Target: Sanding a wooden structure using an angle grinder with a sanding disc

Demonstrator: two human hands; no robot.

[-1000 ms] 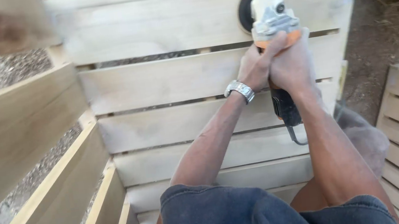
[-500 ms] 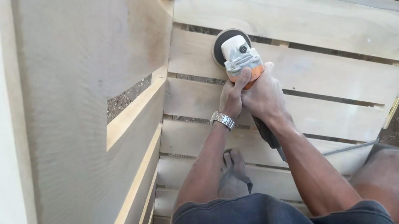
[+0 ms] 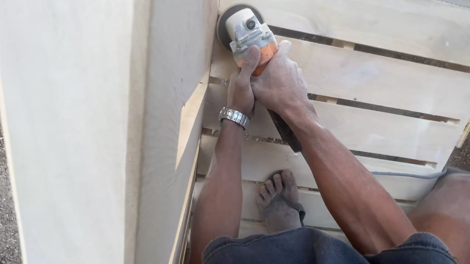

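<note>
While your left hand [image 3: 239,88] and right hand [image 3: 278,82] wrap their fingers tight around the orange-and-grey sander [image 3: 249,33], its round black disc lies flat on a pale, dusty slat [image 3: 355,21] beside the smooth upright board [image 3: 87,141].

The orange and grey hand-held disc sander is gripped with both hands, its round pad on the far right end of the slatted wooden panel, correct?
Not quite. In the head view both hands, left hand and right hand, grip the orange and grey disc sander, but its pad sits at the left end of the slatted wooden panel, beside the upright side board.
</note>
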